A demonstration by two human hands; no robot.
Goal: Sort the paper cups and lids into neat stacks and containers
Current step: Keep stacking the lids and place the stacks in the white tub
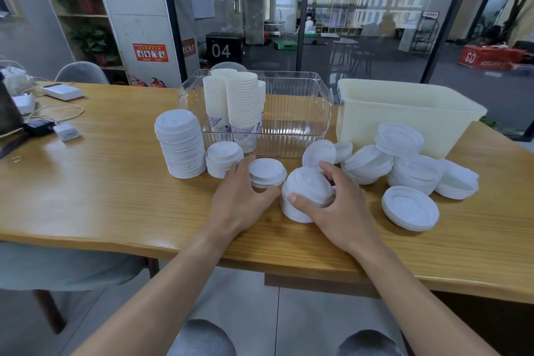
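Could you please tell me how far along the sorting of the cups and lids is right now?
Done: paper cups stand stacked in the clear bin, and a tall lid stack stands beside it. In hand: the right hand grips a small lid stack; the left hand rests by a short pile. Left: loose lids by the cream tub.

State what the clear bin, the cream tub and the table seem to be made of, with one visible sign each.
Clear bin: glossy see-through plastic, ribbed walls show the cups inside.
Cream tub: matte plastic, probably; light glows dimly through its walls.
Table: wood or wood veneer, grain lines under a smooth sheen.
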